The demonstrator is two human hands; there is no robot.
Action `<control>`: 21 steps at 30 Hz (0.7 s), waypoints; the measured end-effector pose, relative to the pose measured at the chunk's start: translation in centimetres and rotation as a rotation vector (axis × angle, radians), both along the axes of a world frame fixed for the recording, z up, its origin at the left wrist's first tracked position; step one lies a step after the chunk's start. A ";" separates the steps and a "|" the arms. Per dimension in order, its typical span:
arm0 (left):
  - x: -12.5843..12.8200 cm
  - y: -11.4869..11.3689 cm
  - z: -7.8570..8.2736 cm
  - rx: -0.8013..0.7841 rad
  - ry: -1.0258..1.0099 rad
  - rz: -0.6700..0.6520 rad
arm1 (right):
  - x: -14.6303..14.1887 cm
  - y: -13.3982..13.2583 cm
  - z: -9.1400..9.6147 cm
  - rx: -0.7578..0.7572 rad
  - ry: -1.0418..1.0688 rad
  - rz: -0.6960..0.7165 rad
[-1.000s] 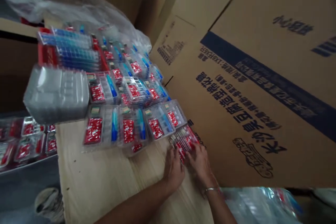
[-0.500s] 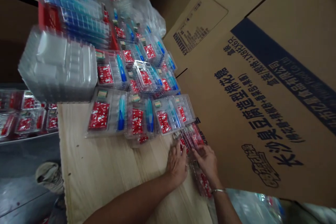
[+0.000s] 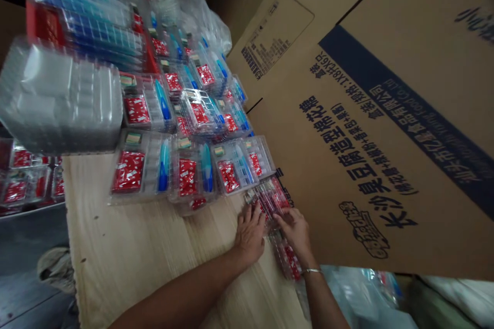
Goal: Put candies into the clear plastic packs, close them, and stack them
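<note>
The left hand (image 3: 250, 234) lies flat, palm down, with its fingers spread. The fingertips touch the near edge of a clear plastic pack (image 3: 270, 196). The right hand (image 3: 295, 230), at 3 o'clock from the left, has bent fingers on the same pack; whether it grips or only presses, I cannot tell. The pack is ribbed, glossy and red inside, and lies on the pale wooden table (image 3: 135, 252) against the printed cardboard box (image 3: 366, 128). Rows of similar packs (image 3: 185, 175) spread toward 11 o'clock, and a stack of empty trays (image 3: 57, 97) sits at 10. Since half a second ago both hands have stayed on the pack.
</note>
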State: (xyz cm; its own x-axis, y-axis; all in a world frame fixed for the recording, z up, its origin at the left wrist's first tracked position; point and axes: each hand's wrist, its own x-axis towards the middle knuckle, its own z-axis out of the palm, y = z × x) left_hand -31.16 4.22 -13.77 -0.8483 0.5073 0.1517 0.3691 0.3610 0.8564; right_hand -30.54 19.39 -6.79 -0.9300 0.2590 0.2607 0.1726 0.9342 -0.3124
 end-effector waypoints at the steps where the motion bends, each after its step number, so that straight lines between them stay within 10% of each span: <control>1: 0.0 0.0 0.0 0.004 0.000 0.004 | 0.0 0.1 0.0 -0.026 0.004 0.003; 13: -0.2 0.0 0.1 -0.015 0.020 0.007 | 0.4 0.1 1.1 -0.123 -0.041 0.092; 21: -0.2 -0.1 0.1 0.007 0.018 0.015 | 7.1 3.0 -0.4 0.063 -0.292 -0.135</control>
State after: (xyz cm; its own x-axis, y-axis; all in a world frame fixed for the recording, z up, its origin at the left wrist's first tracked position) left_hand -31.37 4.13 -13.68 -0.8530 0.4933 0.1701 0.3787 0.3610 0.8522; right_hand -23.48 22.37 -7.15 -0.9263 0.3767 0.0070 0.3698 0.9127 -0.1736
